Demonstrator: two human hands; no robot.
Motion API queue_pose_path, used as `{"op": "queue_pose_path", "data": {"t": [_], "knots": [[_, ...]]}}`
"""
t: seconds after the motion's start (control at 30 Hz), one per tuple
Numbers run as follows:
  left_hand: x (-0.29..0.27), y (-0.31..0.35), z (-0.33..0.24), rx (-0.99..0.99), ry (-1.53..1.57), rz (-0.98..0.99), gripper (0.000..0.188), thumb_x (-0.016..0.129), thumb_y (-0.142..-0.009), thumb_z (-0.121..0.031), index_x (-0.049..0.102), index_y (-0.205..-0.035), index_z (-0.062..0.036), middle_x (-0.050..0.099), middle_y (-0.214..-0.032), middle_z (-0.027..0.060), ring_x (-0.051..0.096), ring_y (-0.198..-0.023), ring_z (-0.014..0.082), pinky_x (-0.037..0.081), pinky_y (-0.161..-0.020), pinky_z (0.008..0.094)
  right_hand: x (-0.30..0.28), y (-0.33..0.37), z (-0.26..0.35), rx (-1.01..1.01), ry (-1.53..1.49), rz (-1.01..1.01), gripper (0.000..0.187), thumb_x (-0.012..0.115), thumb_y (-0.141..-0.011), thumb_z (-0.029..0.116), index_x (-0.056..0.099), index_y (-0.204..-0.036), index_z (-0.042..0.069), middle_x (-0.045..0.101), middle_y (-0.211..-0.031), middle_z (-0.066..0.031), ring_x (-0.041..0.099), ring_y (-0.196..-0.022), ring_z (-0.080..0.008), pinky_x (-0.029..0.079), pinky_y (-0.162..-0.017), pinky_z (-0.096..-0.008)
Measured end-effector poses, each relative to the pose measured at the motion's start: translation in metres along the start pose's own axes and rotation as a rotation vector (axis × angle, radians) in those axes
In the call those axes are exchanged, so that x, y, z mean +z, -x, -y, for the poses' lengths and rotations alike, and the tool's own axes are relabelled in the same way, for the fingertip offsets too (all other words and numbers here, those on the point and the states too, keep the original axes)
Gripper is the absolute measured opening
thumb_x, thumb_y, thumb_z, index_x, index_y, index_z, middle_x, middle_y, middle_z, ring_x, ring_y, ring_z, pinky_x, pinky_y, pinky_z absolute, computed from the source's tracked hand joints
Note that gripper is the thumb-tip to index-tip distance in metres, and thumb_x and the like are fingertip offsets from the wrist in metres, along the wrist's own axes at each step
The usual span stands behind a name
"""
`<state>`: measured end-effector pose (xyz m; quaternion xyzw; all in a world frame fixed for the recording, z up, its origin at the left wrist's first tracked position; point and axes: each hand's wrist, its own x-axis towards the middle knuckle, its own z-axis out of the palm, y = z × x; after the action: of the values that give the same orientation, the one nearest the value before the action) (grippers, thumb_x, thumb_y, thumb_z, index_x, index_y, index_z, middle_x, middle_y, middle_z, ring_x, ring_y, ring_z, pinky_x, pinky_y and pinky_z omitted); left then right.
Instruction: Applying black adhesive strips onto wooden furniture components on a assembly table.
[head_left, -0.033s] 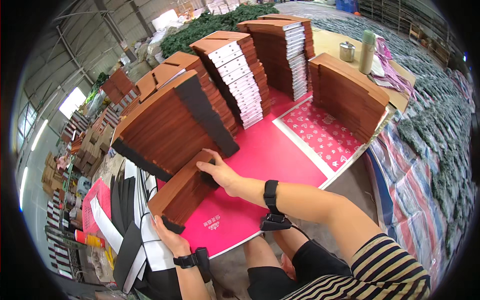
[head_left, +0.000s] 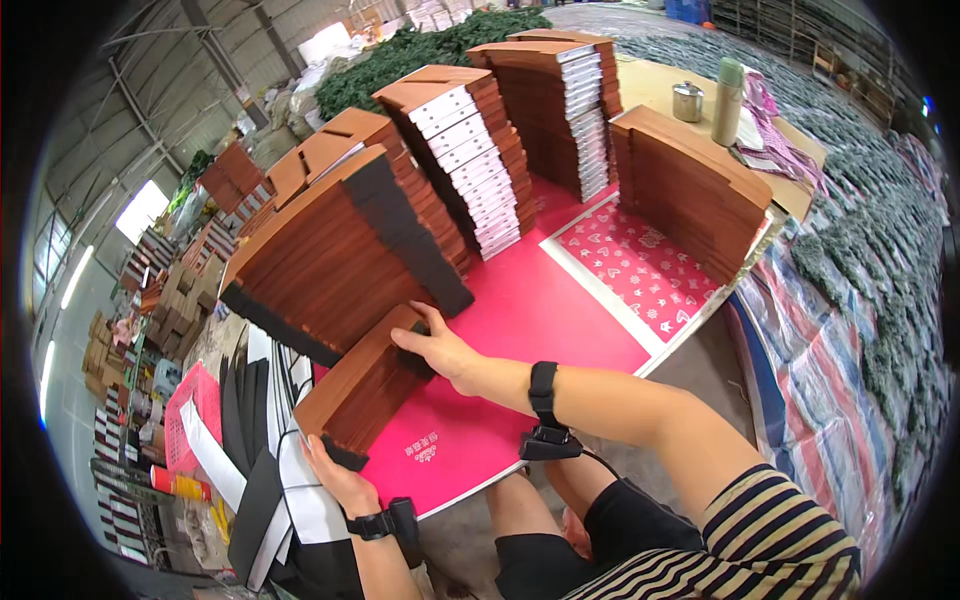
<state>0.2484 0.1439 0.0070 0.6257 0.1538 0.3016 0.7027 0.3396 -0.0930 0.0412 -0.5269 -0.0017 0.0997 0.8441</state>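
Observation:
A low stack of brown wood-grain boards [head_left: 352,392] stands on the pink table cover [head_left: 560,330], with black strips at its ends. My left hand [head_left: 342,482] presses its palm and fingers against the near left end. At the far right end, my right hand [head_left: 434,343] wraps round the stack, thumb on the near side and fingers over the far edge. Close behind rises a taller stack of similar boards [head_left: 310,255], with black strips [head_left: 405,225] down its right side. The undersides of the held boards are hidden.
More board stacks [head_left: 465,150], some with white ends, line the table's back. Another stack [head_left: 690,190] sits on the patterned right part. Beyond it are a green-topped bottle [head_left: 729,100] and metal canister [head_left: 687,101]. Black and white strips [head_left: 262,480] hang at left, beside a pink basket [head_left: 190,415].
The whole view has shifted slightly. Both hands stay at the two ends of the low board stack.

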Motion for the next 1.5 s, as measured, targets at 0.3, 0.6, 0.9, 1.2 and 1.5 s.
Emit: {"op": "queue_pose_path", "data": {"t": [0.3, 0.6, 0.9, 1.2, 1.5], "knots": [[-0.016, 0.050, -0.003, 0.003, -0.090, 0.037, 0.062, 0.053, -0.103, -0.027, 0.026, -0.151, 0.0009, 0.039, -0.148, 0.0131, 0.042, -0.133, 0.0240, 0.032, -0.111, 0.0374, -0.188, 0.135, 0.114, -1.376, 1.220, -0.399, 0.093, 0.087, -0.073, 0.021, 0.034, -0.146, 0.000, 0.038, -0.149, -0.0215, 0.036, -0.140, -0.0390, 0.030, -0.115, -0.0494], [0.018, 0.134, -0.031, 0.228, -0.257, 0.264, 0.071, 0.054, -0.096, -0.005, 0.016, -0.155, -0.0048, 0.018, -0.163, 0.0142, 0.015, -0.151, 0.0304, 0.009, -0.121, 0.0488, -0.311, 0.166, 0.184, -0.885, 1.219, -0.799, 0.118, 0.091, -0.067, 0.020, 0.014, -0.156, 0.009, 0.025, -0.158, -0.0204, 0.028, -0.145, -0.0362, 0.028, -0.118, -0.0458], [0.011, 0.153, -0.055, 0.280, -0.324, 0.350, 0.072, 0.055, -0.093, -0.003, 0.018, -0.155, -0.0043, 0.018, -0.163, 0.0123, 0.016, -0.151, 0.0326, 0.013, -0.120, 0.0509, -0.332, 0.149, 0.163, -1.024, 1.159, -0.856, 0.109, 0.089, -0.069, 0.011, 0.020, -0.154, 0.013, 0.037, -0.152, -0.0217, 0.041, -0.137, -0.0387, 0.037, -0.113, -0.0458], [0.017, 0.153, -0.041, 0.217, -0.250, 0.394, 0.070, 0.057, -0.094, -0.004, 0.020, -0.154, -0.0039, 0.021, -0.162, 0.0135, 0.024, -0.149, 0.0341, 0.022, -0.117, 0.0488, -0.328, 0.144, 0.163, -1.052, 1.102, -0.889, 0.090, 0.086, -0.073, 0.009, 0.035, -0.147, 0.009, 0.049, -0.140, -0.0193, 0.051, -0.127, -0.0330, 0.043, -0.106, -0.0413], [0.024, 0.145, -0.028, 0.225, -0.266, 0.413, 0.067, 0.058, -0.094, -0.001, 0.026, -0.153, -0.0042, 0.024, -0.161, 0.0120, 0.028, -0.147, 0.0311, 0.028, -0.115, 0.0439, -0.327, 0.140, 0.187, -1.230, 0.906, -0.857, 0.076, 0.081, -0.080, 0.006, 0.038, -0.143, 0.007, 0.050, -0.133, -0.0119, 0.051, -0.121, -0.0241, 0.041, -0.105, -0.0353]]}}
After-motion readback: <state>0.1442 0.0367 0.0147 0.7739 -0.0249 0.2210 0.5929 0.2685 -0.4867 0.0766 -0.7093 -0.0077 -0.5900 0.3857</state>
